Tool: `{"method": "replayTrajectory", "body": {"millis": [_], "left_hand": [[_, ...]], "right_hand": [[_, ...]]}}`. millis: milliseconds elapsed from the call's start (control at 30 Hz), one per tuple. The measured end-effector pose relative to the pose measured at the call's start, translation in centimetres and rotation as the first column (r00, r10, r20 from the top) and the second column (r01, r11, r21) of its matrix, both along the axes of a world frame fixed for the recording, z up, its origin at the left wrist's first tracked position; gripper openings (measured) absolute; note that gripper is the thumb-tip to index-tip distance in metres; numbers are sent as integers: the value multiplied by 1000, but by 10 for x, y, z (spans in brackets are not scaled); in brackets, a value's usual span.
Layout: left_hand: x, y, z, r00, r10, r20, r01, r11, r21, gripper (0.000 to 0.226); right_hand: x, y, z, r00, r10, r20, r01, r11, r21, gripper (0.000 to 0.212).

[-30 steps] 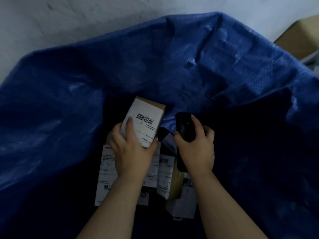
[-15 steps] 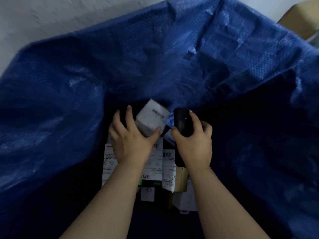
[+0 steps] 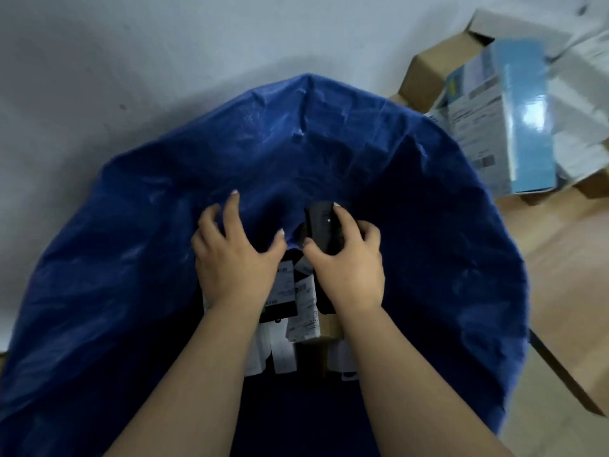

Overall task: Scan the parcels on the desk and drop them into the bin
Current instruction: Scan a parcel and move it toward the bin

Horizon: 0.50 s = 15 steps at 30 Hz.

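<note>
We look down into the blue bin (image 3: 138, 245), our landmark, its woven liner slumping in wide folds around a dark hollow. At the bottom of that hollow lie the parcels (image 3: 290, 311), white labels facing up; we see barcodes and lines of print on them, but the writing is too blurred to read. Above them, inside the bin's mouth, our left hand (image 3: 235, 258) hovers with fingers spread and holds nothing. Just beside it our right hand (image 3: 346, 263) grips the black scanner (image 3: 324, 230), thumb and fingers curled around it. Beyond the bin's right rim sits the desk (image 3: 560, 258), carrying a pale blue box (image 3: 514, 127) with an illegible label and brown cartons (image 3: 428, 77).
</note>
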<state>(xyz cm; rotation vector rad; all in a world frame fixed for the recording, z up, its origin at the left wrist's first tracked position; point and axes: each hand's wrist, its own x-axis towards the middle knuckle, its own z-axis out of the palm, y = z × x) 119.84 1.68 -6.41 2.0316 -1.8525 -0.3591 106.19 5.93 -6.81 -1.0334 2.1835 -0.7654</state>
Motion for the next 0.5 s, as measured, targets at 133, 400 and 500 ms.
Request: {"method": "replayTrajectory", "body": {"millis": [133,400,500], "left_hand": [[-16,16,63,999,-54,-5,53,998,-27,84],[-89,59,171,975,-217,-53,218,976,8,76],[-136,93,201,964,-258,-64,259,966,7,74]], "right_hand": [[-10,24,62,1000,-2,-22,1,998,-62,69],[-89,90,165,993,-116,32,120,968,-219,69],[-134,132,196,987,-160,25,161,953,-256,69]]}}
